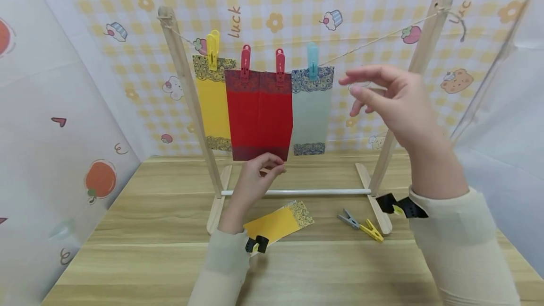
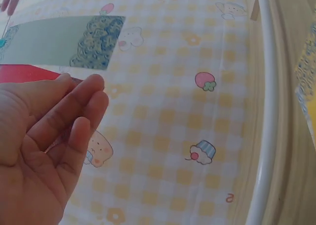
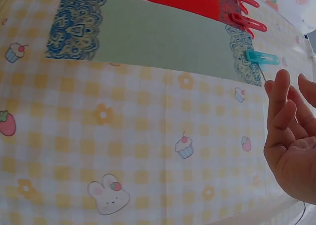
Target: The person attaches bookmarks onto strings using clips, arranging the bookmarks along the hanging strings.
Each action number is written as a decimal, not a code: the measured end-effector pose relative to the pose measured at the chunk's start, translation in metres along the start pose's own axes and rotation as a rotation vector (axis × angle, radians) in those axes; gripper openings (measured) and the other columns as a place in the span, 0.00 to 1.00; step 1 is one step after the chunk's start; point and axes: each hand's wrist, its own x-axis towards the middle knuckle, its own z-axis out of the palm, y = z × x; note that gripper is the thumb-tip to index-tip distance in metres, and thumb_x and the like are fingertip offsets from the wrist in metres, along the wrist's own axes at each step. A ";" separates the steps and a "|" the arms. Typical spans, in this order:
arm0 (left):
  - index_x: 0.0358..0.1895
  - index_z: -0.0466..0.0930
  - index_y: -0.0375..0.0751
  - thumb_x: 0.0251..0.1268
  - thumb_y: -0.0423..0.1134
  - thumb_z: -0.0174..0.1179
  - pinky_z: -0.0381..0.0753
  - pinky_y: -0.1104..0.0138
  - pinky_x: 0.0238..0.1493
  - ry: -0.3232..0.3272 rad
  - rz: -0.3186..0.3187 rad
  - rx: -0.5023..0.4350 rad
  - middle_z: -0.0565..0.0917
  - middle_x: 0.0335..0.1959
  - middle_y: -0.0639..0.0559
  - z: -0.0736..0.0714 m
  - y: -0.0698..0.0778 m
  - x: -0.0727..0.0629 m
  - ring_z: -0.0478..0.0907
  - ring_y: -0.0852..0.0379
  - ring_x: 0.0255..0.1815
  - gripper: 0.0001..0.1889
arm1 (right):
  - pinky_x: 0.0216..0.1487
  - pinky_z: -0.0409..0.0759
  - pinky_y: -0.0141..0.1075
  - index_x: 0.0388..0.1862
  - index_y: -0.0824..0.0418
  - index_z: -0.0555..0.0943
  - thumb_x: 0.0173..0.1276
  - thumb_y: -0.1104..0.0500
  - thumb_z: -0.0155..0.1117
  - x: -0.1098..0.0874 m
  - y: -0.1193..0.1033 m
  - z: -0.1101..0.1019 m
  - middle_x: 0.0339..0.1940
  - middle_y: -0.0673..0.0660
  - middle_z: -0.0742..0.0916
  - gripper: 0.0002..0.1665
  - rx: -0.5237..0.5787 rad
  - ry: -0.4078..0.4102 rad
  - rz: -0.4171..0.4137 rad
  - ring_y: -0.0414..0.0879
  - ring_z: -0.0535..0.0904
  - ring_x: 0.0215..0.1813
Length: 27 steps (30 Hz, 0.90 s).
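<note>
My left hand pinches the lower right corner of a red envelope-like paper between thumb and fingers. That paper hangs from a string by two red clothespins. On its right hangs a pale green paper with blue patterned ends, held by one teal clothespin. A yellow paper hangs at the left under yellow clothespins. My right hand is raised right of the green paper, fingers loosely bent and apart from the thumb, holding nothing. In the right wrist view it is near the teal clothespin.
The string runs between two wooden posts joined low down by a white rod. Yellow patterned papers lie on the wooden table. A grey clothespin and a yellow clothespin lie by the right foot.
</note>
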 end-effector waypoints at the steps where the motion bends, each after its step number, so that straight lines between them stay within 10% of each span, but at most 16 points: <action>1: 0.44 0.84 0.42 0.69 0.35 0.62 0.82 0.66 0.39 -0.010 -0.009 0.013 0.89 0.37 0.50 -0.001 -0.001 -0.002 0.85 0.53 0.41 0.05 | 0.31 0.76 0.27 0.51 0.64 0.84 0.67 0.68 0.66 -0.005 0.005 -0.002 0.46 0.50 0.90 0.14 -0.036 -0.006 0.013 0.42 0.83 0.25; 11: 0.45 0.85 0.44 0.69 0.35 0.62 0.84 0.60 0.46 -0.078 -0.099 0.109 0.88 0.42 0.53 -0.010 -0.013 -0.024 0.83 0.56 0.46 0.06 | 0.45 0.79 0.26 0.58 0.60 0.81 0.74 0.59 0.61 -0.061 0.070 -0.035 0.53 0.41 0.87 0.16 -0.408 -0.213 0.225 0.35 0.82 0.47; 27: 0.53 0.83 0.39 0.70 0.36 0.60 0.83 0.55 0.51 -0.189 -0.198 0.168 0.87 0.47 0.48 -0.007 -0.044 -0.049 0.82 0.50 0.51 0.12 | 0.52 0.78 0.34 0.62 0.69 0.76 0.75 0.56 0.59 -0.128 0.151 -0.067 0.56 0.68 0.84 0.24 -0.382 -0.401 0.547 0.38 0.81 0.50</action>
